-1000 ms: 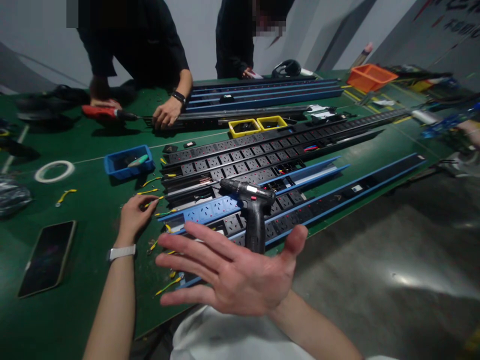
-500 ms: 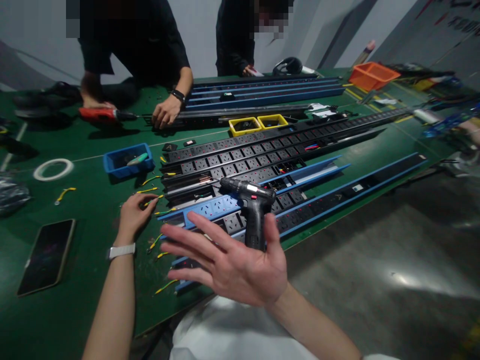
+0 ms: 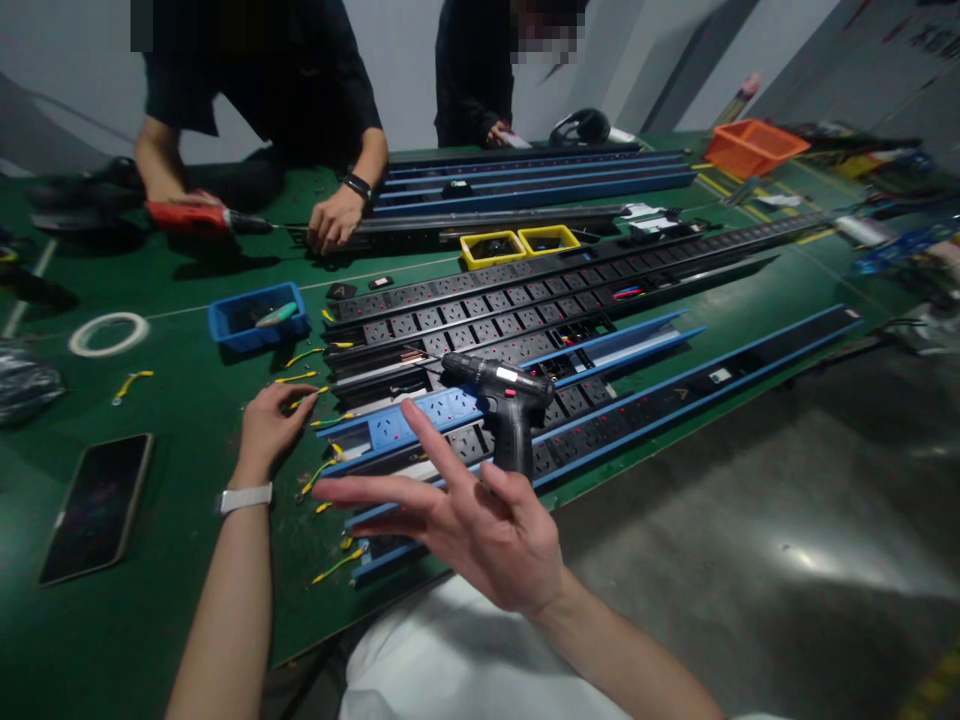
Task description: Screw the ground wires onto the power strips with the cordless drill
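My left hand (image 3: 271,425), a white band on its wrist, rests at the left ends of the socket strips. Its thumb and fingertips close around a short yellow-green wire (image 3: 321,390). My right hand (image 3: 480,535) is raised in the air, palm turned up and fingers spread, holding nothing. Just beyond it, a black cordless drill (image 3: 511,395) lies across the strips; my right hand hides the bottom of its handle. Under the drill are a blue socket strip (image 3: 427,415) and black socket strips (image 3: 517,298). Another yellow-green wire (image 3: 337,567) lies at the near strip end.
A blue bin (image 3: 259,335), a white tape ring (image 3: 109,320) and a phone (image 3: 97,510) are on the left. Yellow bins (image 3: 493,262) stand beyond the strips, an orange basket (image 3: 756,150) farther right. Across the table, a person's hand (image 3: 335,218) steadies a strip beside a red drill (image 3: 191,218).
My right hand has turned and its fingers have shifted, the index finger now pointing up more. My left hand stays at the wire. The co-worker's red drill has moved slightly left.
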`<control>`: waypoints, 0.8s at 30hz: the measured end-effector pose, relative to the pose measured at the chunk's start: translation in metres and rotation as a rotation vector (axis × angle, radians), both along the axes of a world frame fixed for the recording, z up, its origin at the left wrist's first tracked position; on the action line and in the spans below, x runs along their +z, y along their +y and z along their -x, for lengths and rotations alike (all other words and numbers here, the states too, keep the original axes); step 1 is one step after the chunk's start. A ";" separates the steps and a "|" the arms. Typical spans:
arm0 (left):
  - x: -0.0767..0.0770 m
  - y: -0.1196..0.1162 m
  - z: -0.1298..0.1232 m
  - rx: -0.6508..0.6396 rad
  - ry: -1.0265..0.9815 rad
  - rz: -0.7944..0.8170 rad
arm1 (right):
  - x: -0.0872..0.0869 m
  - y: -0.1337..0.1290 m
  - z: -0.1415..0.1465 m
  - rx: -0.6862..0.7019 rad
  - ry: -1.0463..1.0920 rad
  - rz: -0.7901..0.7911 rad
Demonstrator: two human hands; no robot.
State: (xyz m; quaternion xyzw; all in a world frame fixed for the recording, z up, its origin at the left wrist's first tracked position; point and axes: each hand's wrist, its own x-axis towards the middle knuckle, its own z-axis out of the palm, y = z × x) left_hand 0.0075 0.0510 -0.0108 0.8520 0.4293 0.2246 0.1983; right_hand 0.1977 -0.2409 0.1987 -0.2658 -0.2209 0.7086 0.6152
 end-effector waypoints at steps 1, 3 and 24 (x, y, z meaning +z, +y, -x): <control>0.000 0.000 0.000 -0.001 -0.001 0.000 | 0.000 0.000 0.001 0.008 -0.019 -0.011; 0.000 0.000 0.000 -0.004 -0.002 0.006 | -0.002 -0.001 0.002 0.014 -0.040 -0.052; 0.004 -0.002 0.000 -0.010 0.006 0.031 | -0.020 -0.009 -0.007 -0.058 -0.708 -0.404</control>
